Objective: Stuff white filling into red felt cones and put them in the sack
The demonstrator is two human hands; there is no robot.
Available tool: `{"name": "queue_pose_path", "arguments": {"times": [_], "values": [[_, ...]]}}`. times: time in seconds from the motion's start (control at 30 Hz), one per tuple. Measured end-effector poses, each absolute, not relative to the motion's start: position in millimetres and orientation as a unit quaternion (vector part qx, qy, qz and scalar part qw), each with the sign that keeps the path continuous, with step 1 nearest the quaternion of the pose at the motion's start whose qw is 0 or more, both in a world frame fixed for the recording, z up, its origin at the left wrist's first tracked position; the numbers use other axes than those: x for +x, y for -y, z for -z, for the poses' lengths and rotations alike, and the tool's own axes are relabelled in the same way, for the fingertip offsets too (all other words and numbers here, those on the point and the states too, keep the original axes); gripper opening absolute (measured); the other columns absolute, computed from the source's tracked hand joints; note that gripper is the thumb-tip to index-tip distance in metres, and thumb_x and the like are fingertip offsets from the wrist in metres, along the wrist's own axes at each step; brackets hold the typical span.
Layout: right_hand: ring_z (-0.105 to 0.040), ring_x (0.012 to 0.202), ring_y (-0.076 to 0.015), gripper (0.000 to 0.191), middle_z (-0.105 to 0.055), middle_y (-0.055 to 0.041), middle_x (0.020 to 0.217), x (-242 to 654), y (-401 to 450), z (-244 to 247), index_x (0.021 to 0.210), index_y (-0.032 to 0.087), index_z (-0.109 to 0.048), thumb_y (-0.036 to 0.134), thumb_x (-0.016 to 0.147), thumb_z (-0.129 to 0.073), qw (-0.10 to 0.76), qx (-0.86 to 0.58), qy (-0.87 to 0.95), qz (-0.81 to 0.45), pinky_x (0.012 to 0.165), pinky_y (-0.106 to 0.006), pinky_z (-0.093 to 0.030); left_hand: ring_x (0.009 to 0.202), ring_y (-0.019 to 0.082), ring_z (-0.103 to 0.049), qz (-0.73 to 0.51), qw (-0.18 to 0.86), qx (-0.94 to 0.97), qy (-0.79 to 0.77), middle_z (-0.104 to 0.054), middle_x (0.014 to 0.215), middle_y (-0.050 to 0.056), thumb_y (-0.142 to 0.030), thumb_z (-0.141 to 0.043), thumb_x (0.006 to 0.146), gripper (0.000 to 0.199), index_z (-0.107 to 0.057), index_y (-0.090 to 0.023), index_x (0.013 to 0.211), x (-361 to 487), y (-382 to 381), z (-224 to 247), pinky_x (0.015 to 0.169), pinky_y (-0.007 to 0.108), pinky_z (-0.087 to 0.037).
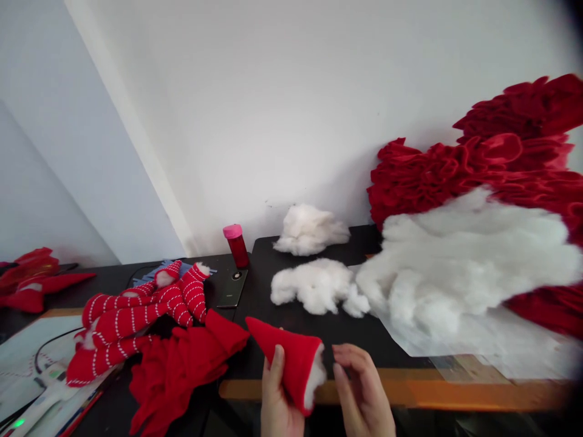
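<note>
My left hand (280, 397) is wrapped around a red felt cone hat (289, 358), its tip pointing up and to the left. White stuffing (314, 377) fills the cone's wide end and bulges out on the right side. Just right of that end is my right hand (362, 391), apart from the cone, fingers bent and thumb off the fingertips, with nothing visible in it. Beyond the hands, a small pile of white fiber stuffing (314, 285) lies on the black table (268, 334).
A large heap of stuffing (455, 261) rests on plastic at right, before stacked red fabric pieces (437, 176). Leftward lie red cloth cones (182, 364), striped stuffed pieces (132, 321), a phone (232, 290), a red bottle (237, 247) and a glue gun (40, 400).
</note>
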State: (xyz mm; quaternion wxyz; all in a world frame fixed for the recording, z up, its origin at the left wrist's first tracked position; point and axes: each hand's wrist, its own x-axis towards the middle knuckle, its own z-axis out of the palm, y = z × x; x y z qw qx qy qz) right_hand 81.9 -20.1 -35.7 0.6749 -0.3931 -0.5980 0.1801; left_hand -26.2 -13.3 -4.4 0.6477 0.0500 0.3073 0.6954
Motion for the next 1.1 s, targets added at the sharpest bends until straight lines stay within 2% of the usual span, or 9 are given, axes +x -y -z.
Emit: {"name": "queue_pose_path", "arguments": {"times": [0.17, 0.37, 0.47, 0.6, 0.7, 0.8, 0.9, 1.0, 1.1], "values": [[-0.056, 0.117, -0.0233, 0.050, -0.055, -0.0119, 0.129, 86.5, 26.5, 50.4, 0.136, 0.023, -0.044, 0.009, 0.088, -0.051, 0.550, -0.328, 0.764, -0.079, 0.096, -0.026, -0.049, 0.089, 0.026, -0.067, -0.695, 0.640, 0.120, -0.304, -0.070, 0.101, 0.009, -0.041, -0.078, 0.064, 0.091, -0.031, -0.028, 0.141, -22.2, 20.3, 9.5, 0.078, 0.035, -0.052], [-0.048, 0.126, -0.0279, 0.053, -0.044, -0.0125, 0.140, 86.9, 21.0, 27.9, 0.142, 0.027, -0.037, 0.016, 0.091, -0.050, 0.493, -0.283, 0.791, -0.227, 0.098, -0.031, -0.048, 0.099, 0.029, -0.064, -0.690, 0.611, 0.204, -0.329, -0.064, 0.116, 0.010, -0.029, -0.085, 0.052, 0.108, -0.026, -0.029, 0.142, -18.7, 26.0, 11.3, 0.088, 0.037, -0.048], [-0.046, 0.127, -0.0259, 0.048, -0.047, -0.0091, 0.139, 91.0, 19.4, 22.2, 0.139, 0.030, -0.041, 0.017, 0.093, -0.047, 0.535, -0.281, 0.766, -0.220, 0.101, -0.032, -0.045, 0.095, 0.028, -0.066, -0.684, 0.628, 0.201, -0.312, -0.068, 0.108, 0.010, -0.034, -0.085, 0.053, 0.098, -0.036, -0.026, 0.137, -19.5, 25.7, 11.3, 0.086, 0.038, -0.049], [-0.052, 0.122, -0.0233, 0.041, -0.056, -0.0036, 0.132, 94.0, 21.5, 19.0, 0.132, 0.036, -0.048, 0.023, 0.094, -0.048, 0.582, -0.306, 0.698, -0.284, 0.102, -0.034, -0.045, 0.090, 0.028, -0.067, -0.659, 0.669, 0.167, -0.301, -0.072, 0.099, 0.012, -0.039, -0.083, 0.055, 0.058, -0.065, -0.020, 0.107, -27.1, 25.0, 9.7, 0.078, 0.036, -0.052], [-0.058, 0.115, -0.0221, 0.034, -0.061, -0.0028, 0.126, 91.0, 25.6, 17.9, 0.125, 0.037, -0.056, 0.026, 0.093, -0.051, 0.593, -0.332, 0.646, -0.348, 0.099, -0.034, -0.047, 0.093, 0.027, -0.067, -0.672, 0.642, 0.145, -0.340, -0.071, 0.104, 0.013, -0.033, -0.079, 0.063, 0.043, -0.068, -0.016, 0.101, -30.8, 20.5, 5.0, 0.078, 0.033, -0.053], [-0.062, 0.108, -0.0197, 0.029, -0.065, -0.0027, 0.118, 85.3, 32.5, 24.9, 0.118, 0.036, -0.061, 0.028, 0.092, -0.053, 0.641, -0.362, 0.595, -0.323, 0.093, -0.028, -0.051, 0.098, 0.026, -0.066, -0.684, 0.629, 0.133, -0.345, -0.068, 0.112, 0.013, -0.032, -0.075, 0.069, 0.048, -0.061, -0.017, 0.113, -26.8, 16.5, 2.0, 0.080, 0.032, -0.053], [-0.055, 0.118, -0.0227, 0.030, -0.060, -0.0031, 0.128, 80.6, 42.2, 37.8, 0.121, 0.035, -0.060, 0.031, 0.092, -0.053, 0.635, -0.393, 0.574, -0.337, 0.099, -0.033, -0.047, 0.103, 0.026, -0.064, -0.691, 0.629, 0.138, -0.329, -0.066, 0.117, 0.010, -0.032, -0.073, 0.071, 0.062, -0.048, -0.023, 0.127, -17.4, 19.4, 4.5, 0.083, 0.032, -0.052], [-0.050, 0.124, -0.0249, 0.036, -0.053, -0.0032, 0.136, 80.8, 46.7, 45.3, 0.127, 0.035, -0.056, 0.035, 0.091, -0.054, 0.626, -0.417, 0.541, -0.377, 0.101, -0.037, -0.045, 0.104, 0.024, -0.063, -0.693, 0.637, 0.149, -0.303, -0.063, 0.122, 0.008, -0.032, -0.076, 0.068, 0.073, -0.040, -0.028, 0.132, -10.2, 26.0, 8.5, 0.085, 0.030, -0.052], [-0.058, 0.115, -0.0231, 0.029, -0.061, -0.0052, 0.125, 84.1, 43.8, 39.5, 0.117, 0.032, -0.063, 0.034, 0.090, -0.056, 0.657, -0.407, 0.523, -0.358, 0.096, -0.033, -0.049, 0.096, 0.022, -0.066, -0.689, 0.632, 0.149, -0.321, -0.066, 0.113, 0.007, -0.030, -0.078, 0.066, 0.076, -0.039, -0.029, 0.131, -8.0, 27.8, 8.1, 0.080, 0.031, -0.054]]}}
